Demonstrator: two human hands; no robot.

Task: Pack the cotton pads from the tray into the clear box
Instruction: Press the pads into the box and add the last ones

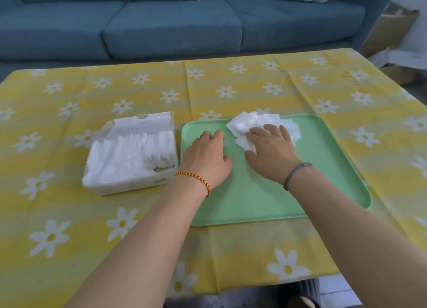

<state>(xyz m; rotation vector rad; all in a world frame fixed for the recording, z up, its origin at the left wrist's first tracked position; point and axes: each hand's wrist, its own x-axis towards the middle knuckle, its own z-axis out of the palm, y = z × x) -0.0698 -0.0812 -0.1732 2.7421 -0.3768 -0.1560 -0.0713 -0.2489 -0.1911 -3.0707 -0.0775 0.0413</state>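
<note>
A green tray [312, 169] lies on the table right of centre. A loose heap of white square cotton pads [248, 121] sits at its far edge. My right hand [271, 155] lies flat on the near side of that heap, fingers spread over the pads, one pad [247, 143] peeking out under its fingertips. My left hand [206, 157] rests on the tray's left part, fingers curled and with nothing visible in them, just left of the heap. The clear box [129, 185] stands left of the tray, lid up, packed with rows of upright pads [129, 153].
A yellow tablecloth with white daisies [92, 226] covers the table. A blue sofa [173, 25] with cushions runs along the far side. Cardboard boxes [392, 30] stand at the far right, beyond the table corner.
</note>
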